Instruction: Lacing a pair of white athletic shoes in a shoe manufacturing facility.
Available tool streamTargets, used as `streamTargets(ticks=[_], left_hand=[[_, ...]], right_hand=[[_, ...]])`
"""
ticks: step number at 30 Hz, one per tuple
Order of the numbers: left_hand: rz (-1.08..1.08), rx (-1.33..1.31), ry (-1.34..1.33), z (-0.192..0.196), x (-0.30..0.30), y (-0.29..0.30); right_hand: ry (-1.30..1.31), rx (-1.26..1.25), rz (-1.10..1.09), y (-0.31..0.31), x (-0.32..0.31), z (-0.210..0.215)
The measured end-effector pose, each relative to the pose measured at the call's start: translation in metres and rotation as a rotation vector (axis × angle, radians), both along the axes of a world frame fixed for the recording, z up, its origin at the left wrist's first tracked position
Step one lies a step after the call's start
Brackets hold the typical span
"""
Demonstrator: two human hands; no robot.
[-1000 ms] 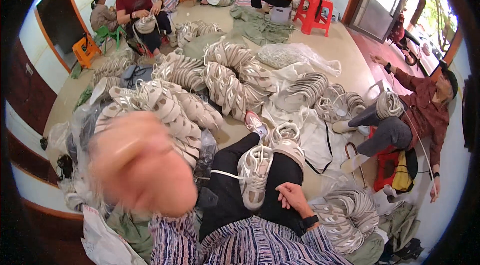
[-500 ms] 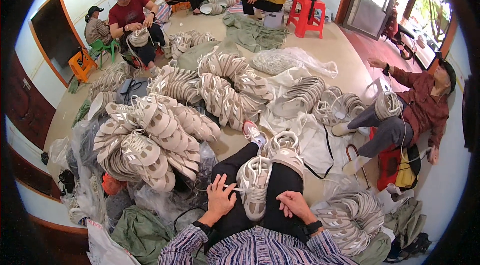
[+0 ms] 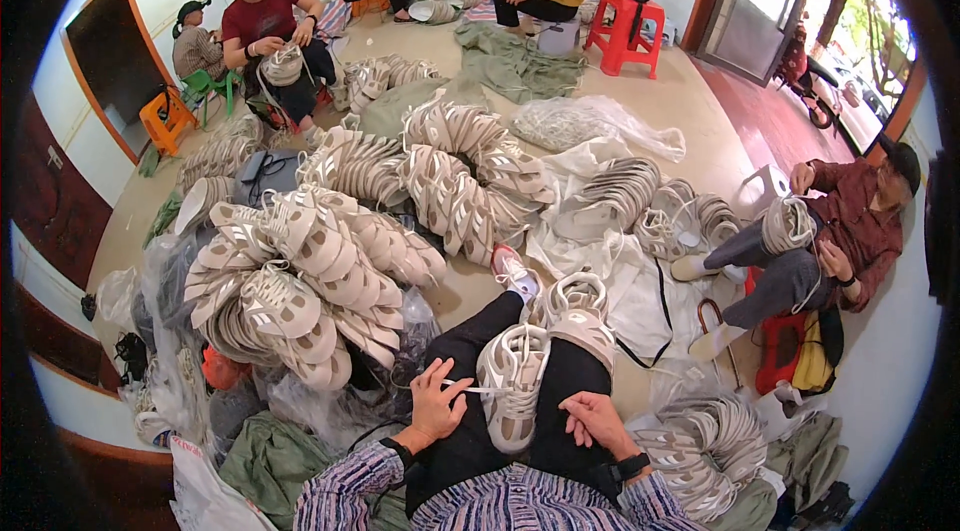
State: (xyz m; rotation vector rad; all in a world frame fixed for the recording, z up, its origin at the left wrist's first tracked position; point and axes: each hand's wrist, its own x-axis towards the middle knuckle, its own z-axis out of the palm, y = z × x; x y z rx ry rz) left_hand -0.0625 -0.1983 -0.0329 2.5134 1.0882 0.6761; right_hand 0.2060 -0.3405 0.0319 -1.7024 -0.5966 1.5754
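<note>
A beige and brown shoe upper lies between my thighs, its laced front pointing toward me. From its eyelets a white lace runs left to my left hand, whose fingers pinch it over my left thigh. My right hand hovers above the right thigh with its fingers curled together; whatever may be between them is too small to make out. Just beyond the first upper, a second beige upper rests against my right knee.
Piled shoe uppers stand at my left, with more bundles ahead and a stack at my right. A co-worker sits at right with an upper; others work further back. A red stool stands near the doorway.
The co-worker at right has brought their outstretched arms in toward the upper on their lap. My hands keep nearly the same pose, the left still on the lace. The view has shifted slightly.
</note>
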Motion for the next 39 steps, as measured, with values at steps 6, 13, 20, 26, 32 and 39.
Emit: streamTargets(ticks=[6, 13, 20, 26, 32, 39], left_hand=[[-0.07, 0.014, 0.021, 0.004, -0.006, 0.005], [-0.658, 0.082, 0.169, 0.009, -0.009, 0.039], [-0.904, 0.06, 0.241, 0.002, -0.003, 0.06], [-0.835, 0.057, 0.165, 0.012, -0.009, 0.054], [-0.751, 0.032, 0.157, 0.002, -0.015, 0.047], [0.315, -0.222, -0.366, -0.015, -0.007, 0.01]], right_hand=[[0.006, 0.001, -0.041, 0.0, -0.003, -0.007], [0.013, 0.006, -0.064, -0.003, -0.002, -0.014], [-0.011, 0.018, -0.09, -0.003, -0.002, -0.017], [-0.035, 0.036, -0.06, -0.001, -0.003, -0.014], [0.015, 0.035, -0.062, -0.004, -0.005, -0.017], [-0.034, 0.054, -0.047, -0.006, -0.002, -0.015]])
